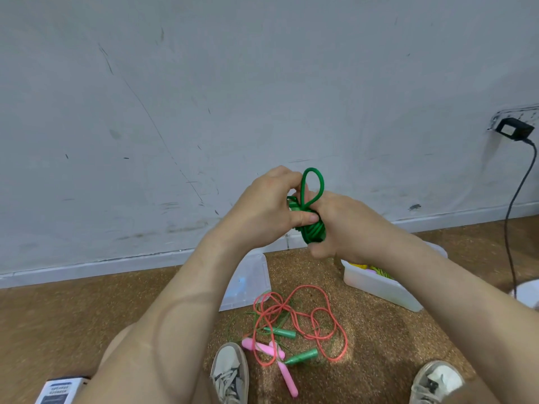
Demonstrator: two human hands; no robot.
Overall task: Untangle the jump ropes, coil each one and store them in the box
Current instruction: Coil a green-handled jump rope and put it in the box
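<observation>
Left hand (271, 205) and right hand (338, 225), fingers curled, grip the coiled dark green plastic-cord jump rope (312, 232) in mid-air, apart from the translucent plastic box (379, 287); light, supple, likely springy, it is best clasped across its wraps.

The coiled rope (313, 232) is held between the left hand (271, 205) and the right hand (338, 225), raised in front of the wall (204, 97). On the floor (87, 316) below, the lid (248, 282) lies left of the box (379, 287), both near the floor's far edge. The tangled ropes (291, 325) lie nearer, between the left shoe (230, 371) and the right shoe (434, 380).
</observation>
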